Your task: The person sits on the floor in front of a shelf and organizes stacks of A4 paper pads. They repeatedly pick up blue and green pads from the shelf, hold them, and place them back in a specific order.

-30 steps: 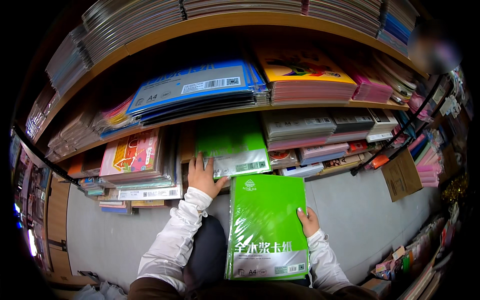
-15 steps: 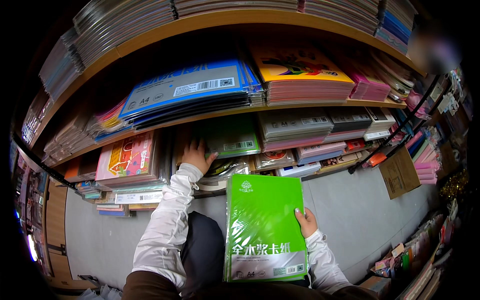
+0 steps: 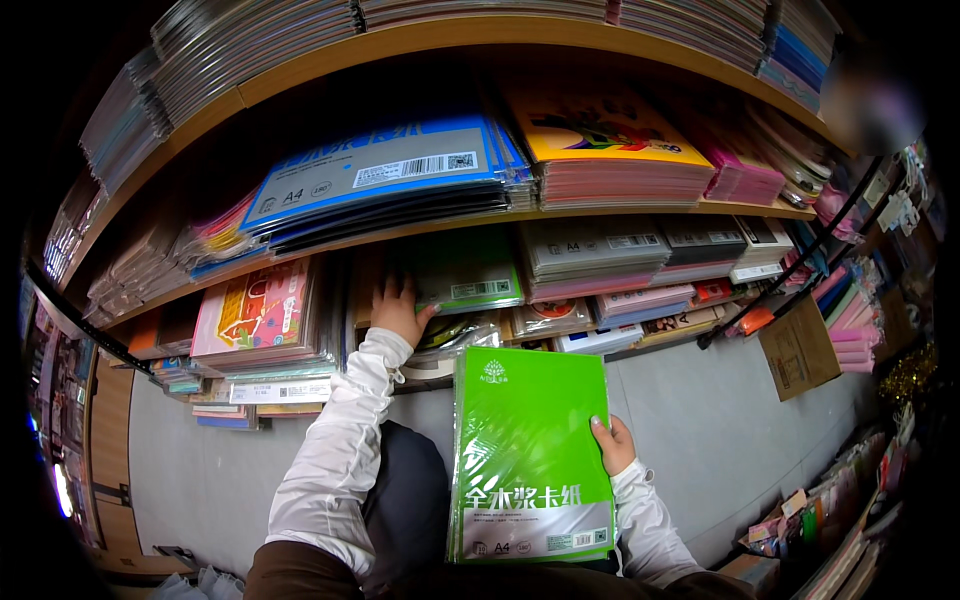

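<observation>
My right hand [image 3: 614,446] grips the right edge of a bright green pack of card paper [image 3: 535,425] in a clear sleeve. The pack stands tilted toward me, low in front of my body. My left hand [image 3: 400,312] reaches onto the lower shelf, fingers spread and pointing inward. Its thumb rests at the front left corner of another green pack [image 3: 465,268] lying in the shelf's shadow. The fingertips sit in a dim spot left of that pack, so what lies under them is hard to make out.
Above is a wooden shelf [image 3: 420,222] bearing blue-and-grey paper packs [image 3: 395,150] and orange ones [image 3: 610,130]. Grey packs [image 3: 590,245] lie right of my left hand, pink illustrated packs [image 3: 255,310] left of it. A cardboard box [image 3: 800,348] stands on the grey floor [image 3: 700,400].
The view has shifted very slightly. Both hands and the green pack in my right hand keep nearly the same places.
</observation>
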Available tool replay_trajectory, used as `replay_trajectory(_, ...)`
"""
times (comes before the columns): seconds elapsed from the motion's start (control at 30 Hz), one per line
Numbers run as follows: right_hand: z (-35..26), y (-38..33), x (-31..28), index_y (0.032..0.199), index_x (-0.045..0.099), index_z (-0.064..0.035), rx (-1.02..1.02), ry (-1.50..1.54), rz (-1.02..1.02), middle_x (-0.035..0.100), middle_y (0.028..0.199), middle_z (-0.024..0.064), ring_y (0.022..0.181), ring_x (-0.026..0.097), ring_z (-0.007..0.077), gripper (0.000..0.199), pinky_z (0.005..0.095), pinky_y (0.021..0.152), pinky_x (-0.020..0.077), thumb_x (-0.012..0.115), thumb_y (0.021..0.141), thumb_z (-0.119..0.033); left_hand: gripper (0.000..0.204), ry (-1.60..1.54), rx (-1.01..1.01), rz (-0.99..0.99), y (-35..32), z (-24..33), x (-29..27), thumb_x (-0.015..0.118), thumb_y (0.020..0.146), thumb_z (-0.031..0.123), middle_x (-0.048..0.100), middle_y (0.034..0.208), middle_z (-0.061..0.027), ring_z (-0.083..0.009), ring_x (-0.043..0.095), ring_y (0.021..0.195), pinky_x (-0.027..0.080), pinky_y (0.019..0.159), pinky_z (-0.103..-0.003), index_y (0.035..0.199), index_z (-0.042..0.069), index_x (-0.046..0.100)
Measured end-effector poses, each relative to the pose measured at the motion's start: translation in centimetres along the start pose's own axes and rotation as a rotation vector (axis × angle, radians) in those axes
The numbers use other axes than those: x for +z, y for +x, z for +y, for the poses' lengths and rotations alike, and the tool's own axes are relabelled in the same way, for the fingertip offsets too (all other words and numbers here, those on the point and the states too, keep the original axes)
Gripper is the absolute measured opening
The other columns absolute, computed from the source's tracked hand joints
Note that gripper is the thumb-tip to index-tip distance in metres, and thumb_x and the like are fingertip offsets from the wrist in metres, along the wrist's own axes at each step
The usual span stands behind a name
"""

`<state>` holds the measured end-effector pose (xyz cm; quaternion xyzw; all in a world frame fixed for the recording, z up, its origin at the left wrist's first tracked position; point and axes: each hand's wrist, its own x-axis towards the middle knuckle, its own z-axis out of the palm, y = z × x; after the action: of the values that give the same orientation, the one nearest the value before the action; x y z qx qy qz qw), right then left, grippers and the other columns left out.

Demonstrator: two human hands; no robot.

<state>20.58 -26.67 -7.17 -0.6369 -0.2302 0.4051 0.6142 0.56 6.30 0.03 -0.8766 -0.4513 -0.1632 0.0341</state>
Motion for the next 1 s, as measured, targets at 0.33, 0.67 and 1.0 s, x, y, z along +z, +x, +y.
replay_trajectory(0.33, -0.5, 0.0, 0.2, 0.098, 0.052, 0.0022, -0.008, -0.018, 0.005, 0.059, 0.085, 0.0056, 0.073, 0.053, 0.0101, 0.027, 0.023, 0.066, 0.0426, 0.053, 0.084, -0.021, 0.063, -0.149, -0.002, -0.022, 0.1, -0.1, -0.6, 0.07, 0.063, 0.034, 0.033, 0.128, -0.0216, -0.04, 0.037, 0.112, 0.03, 0.095, -0.047, 0.117, 0.008, 0.048)
replay_trajectory(0.67, -0.3, 0.0, -0.1, 0.098, 0.052, 0.0017, 0.005, -0.015, 0.006, 0.059, 0.085, 0.005, 0.073, 0.052, 0.0096, 0.026, 0.0226, 0.065, 0.0424, 0.054, 0.084, -0.02, 0.06, -0.209, -0.054, -0.051, 0.2, 0.6, -0.7, 0.069, 0.064, 0.028, 0.031, 0.13, -0.0219, -0.037, 0.034, 0.116, 0.028, 0.097, -0.046, 0.117, 0.008, 0.049)
replay_trajectory(1.0, -0.2, 0.0, -0.2, 0.098, 0.053, 0.0015, -0.002, -0.014, -0.005, 0.058, 0.086, 0.0046, 0.074, 0.052, 0.01, 0.025, 0.0228, 0.066, 0.0421, 0.053, 0.084, -0.02, 0.067, -0.219, -0.111, -0.056, -0.7, 0.4, -1.8, 0.068, 0.065, 0.031, 0.032, 0.129, -0.0215, -0.0445, 0.036, 0.11, 0.033, 0.093, -0.044, 0.124, 0.014, 0.04)
